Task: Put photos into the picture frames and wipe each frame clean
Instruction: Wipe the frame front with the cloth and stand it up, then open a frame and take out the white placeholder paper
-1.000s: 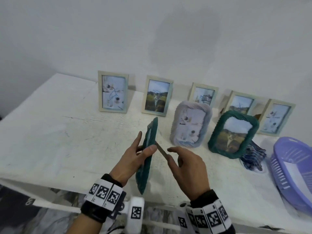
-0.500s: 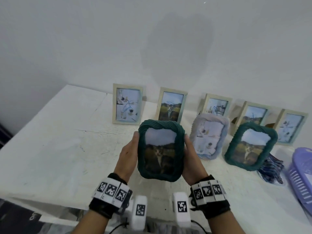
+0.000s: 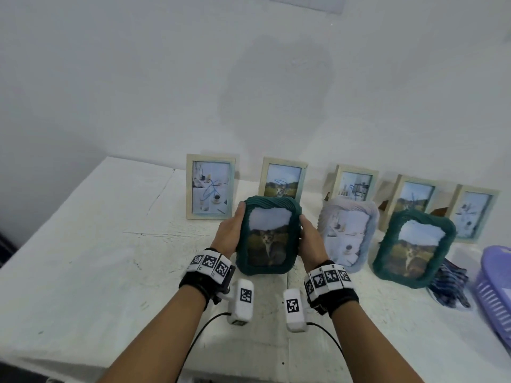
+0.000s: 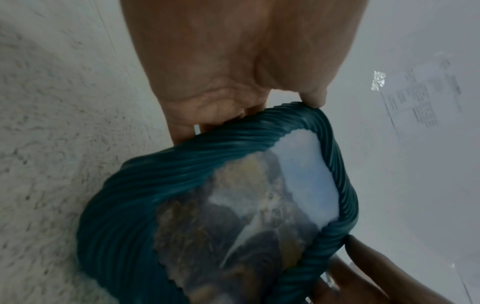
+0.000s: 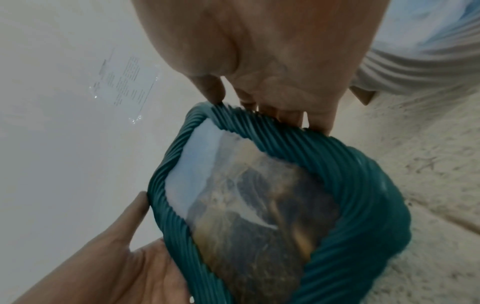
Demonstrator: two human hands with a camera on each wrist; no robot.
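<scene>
A dark green ribbed frame with a landscape photo in it stands upright between both hands, facing me, above the white table. My left hand grips its left edge, thumb at the front top corner, fingers behind. My right hand grips its right edge the same way. The left wrist view shows the green frame under my left hand. The right wrist view shows the green frame under my right hand.
Several pale wooden frames with photos line the wall, one at the far left. In front stand a light blue ribbed frame and a second green frame. A blue checked cloth and a purple basket lie at the right.
The green frame was turned from edge-on to face me, and both hands took it by its sides. It has since moved a little away from me, towards the row.
</scene>
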